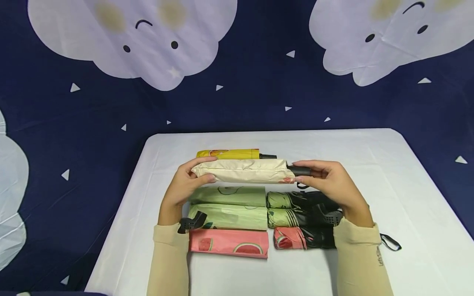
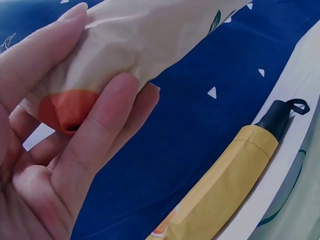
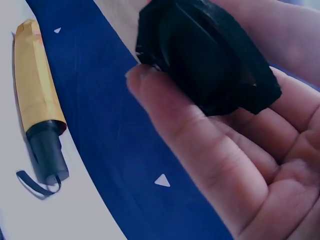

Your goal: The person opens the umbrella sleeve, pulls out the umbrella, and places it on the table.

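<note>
A folded umbrella in a cream cover (image 1: 244, 170) is held level above the table between both hands. Its cover's left end is pinched between thumb and fingers of my left hand (image 1: 183, 183); an orange-red patch marks that end in the left wrist view. At the other end, my right hand (image 1: 338, 183) grips the black handle (image 3: 200, 55), which sticks out of the cover. Just behind lies a folded umbrella in a yellow cover (image 1: 227, 154), its black handle pointing right.
Nearer me on the white table (image 1: 296, 273) lie two green covers (image 1: 229, 216) and a pink watermelon-print cover (image 1: 229, 242). To their right are two green folded umbrellas (image 1: 279, 200) and a pink one (image 1: 289, 238). A dark cloud-print cloth (image 1: 252, 107) hangs behind.
</note>
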Demonstrator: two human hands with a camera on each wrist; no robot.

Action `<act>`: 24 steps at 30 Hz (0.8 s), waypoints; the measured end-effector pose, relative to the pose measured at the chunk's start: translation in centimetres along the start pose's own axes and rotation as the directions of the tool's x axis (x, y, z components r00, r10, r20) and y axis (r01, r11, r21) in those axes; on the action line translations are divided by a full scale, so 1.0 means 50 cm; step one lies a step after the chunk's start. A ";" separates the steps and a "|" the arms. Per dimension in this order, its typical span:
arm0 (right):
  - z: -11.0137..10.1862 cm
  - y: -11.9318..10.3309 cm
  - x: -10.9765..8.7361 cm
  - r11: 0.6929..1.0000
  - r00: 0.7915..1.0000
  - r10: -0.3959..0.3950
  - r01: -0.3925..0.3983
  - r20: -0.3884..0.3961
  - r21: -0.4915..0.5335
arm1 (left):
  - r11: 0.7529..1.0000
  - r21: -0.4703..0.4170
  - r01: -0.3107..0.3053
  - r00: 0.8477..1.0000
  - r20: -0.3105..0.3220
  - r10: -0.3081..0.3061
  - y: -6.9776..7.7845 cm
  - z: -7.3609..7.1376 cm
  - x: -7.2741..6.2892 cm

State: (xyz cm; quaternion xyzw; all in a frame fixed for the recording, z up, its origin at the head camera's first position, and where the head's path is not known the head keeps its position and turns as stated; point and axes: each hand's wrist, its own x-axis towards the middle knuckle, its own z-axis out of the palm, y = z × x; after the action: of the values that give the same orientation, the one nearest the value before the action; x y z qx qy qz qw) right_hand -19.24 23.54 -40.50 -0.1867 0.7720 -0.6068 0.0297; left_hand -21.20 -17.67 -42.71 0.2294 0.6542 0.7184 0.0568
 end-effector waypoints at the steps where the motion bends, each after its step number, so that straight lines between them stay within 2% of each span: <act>1: 0.000 0.000 0.001 1.000 1.000 -0.003 0.003 -0.006 -0.002 | 1.000 0.006 0.002 1.000 -0.006 -0.002 0.000 0.000 -0.001; 11: 0.000 0.015 0.005 0.994 0.996 -0.083 0.086 -0.045 0.073 | 0.999 0.046 -0.011 0.999 -0.030 0.012 0.000 0.004 0.001; 13: -0.001 0.017 0.004 0.993 0.995 -0.078 0.083 -0.063 0.089 | 0.998 0.056 -0.012 0.999 -0.032 0.014 -0.001 0.005 0.002; 19: -0.009 0.020 -0.001 0.983 0.993 0.011 0.010 -0.115 0.183 | 0.999 0.043 -0.014 0.998 -0.055 0.016 0.000 0.009 0.006; 24: -0.019 0.029 -0.002 0.967 0.989 -0.013 0.050 -0.146 0.251 | 0.998 0.048 -0.050 0.997 -0.064 0.053 0.001 0.014 0.009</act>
State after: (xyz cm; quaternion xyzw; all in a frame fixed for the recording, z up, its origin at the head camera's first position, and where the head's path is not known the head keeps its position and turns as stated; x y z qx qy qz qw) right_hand -19.77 24.75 -41.64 -0.1496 0.6852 -0.7127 -0.0119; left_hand -21.28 -16.88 -42.50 0.2241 0.6662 0.7112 0.0114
